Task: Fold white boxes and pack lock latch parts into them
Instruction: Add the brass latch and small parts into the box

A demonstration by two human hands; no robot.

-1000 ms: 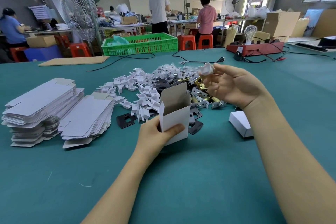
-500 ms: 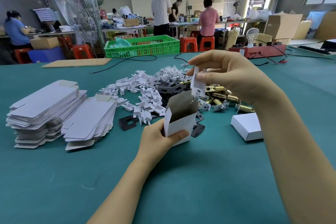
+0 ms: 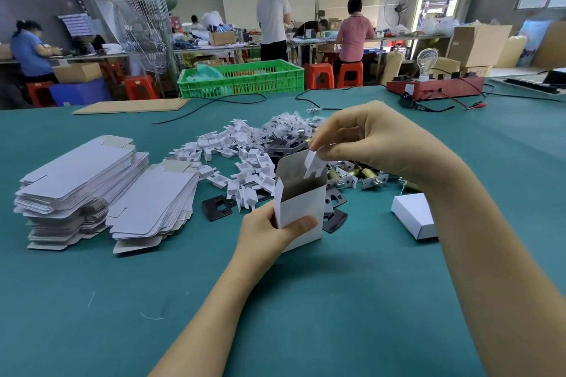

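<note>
My left hand grips an upright white box with its top flap open, standing on the green table. My right hand pinches a small white card insert and holds it at the box's open mouth, its lower end just inside. Behind the box lies a heap of white card inserts, black plates and brass lock latch parts. A folded, closed white box lies to the right.
Two stacks of flat white box blanks sit at the left. At the table's far edge stand a green crate, a red device with a bulb and black cables. Several people work at benches behind.
My right hand brought the white insert from above the parts heap down to the box's open top. The left hand keeps holding the box.
</note>
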